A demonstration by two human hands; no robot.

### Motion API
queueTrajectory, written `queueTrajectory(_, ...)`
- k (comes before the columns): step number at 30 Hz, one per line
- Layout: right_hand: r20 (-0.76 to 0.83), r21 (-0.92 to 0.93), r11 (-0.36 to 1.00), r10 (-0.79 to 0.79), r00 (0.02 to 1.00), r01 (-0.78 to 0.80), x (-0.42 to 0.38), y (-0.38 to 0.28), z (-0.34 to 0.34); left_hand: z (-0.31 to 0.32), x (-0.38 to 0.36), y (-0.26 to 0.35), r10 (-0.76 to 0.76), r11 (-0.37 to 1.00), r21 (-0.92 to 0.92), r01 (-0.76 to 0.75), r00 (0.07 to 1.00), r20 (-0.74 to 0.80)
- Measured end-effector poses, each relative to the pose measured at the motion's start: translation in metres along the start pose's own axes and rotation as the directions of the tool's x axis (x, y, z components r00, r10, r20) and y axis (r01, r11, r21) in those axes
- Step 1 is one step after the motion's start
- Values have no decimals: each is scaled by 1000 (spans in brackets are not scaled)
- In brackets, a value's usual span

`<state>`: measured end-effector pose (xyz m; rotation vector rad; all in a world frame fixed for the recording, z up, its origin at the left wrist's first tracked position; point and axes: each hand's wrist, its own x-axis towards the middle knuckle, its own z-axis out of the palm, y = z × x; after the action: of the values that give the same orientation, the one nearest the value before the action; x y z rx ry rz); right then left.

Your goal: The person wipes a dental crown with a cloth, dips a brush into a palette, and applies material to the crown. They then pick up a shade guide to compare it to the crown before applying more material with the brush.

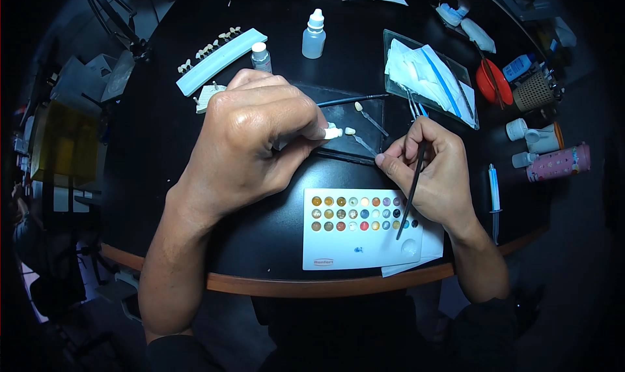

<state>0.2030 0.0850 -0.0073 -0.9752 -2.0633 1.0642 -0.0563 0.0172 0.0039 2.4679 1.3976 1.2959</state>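
Note:
My left hand [257,128] is closed, pinching a small white tooth-like piece [333,133] between thumb and fingertips; part of it is hidden. Close beside that piece is the tooth-coloured head of a dental shade tab [351,131]. My right hand [435,167] pinches the tab by the end of its clear handle. A thin dark paintbrush [410,199] also rests in the right hand, slanting down over the palette. Below the hands lies the white palette [377,251], with three rows of coloured wells. A second shade tab [371,119] lies on the table just beyond.
Behind my hands stand a dropper bottle [314,40], a small jar [261,58] and a pale shade-guide holder [221,62]. A glass tray [472,121] with tissues lies at the back right, near a red bowl [485,85]. A syringe [494,188] lies right of my right hand.

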Motion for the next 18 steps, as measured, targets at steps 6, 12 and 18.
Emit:
queueTrajectory(6, 12, 61, 998, -11, 1000, 10, 0, 7, 0, 4, -2, -5, -41, 988, -150, 38, 999, -14)
queueTrajectory(12, 41, 344, 938, 38, 998, -49, -1, 6, -6, 4, -2, -5, -73, 988, -135, 71, 997, -8)
queueTrajectory(18, 183, 461, 861, 144, 972, -214, -2, 3, -18, 4, -4, -7, -56, 997, -44, 58, 998, 30)
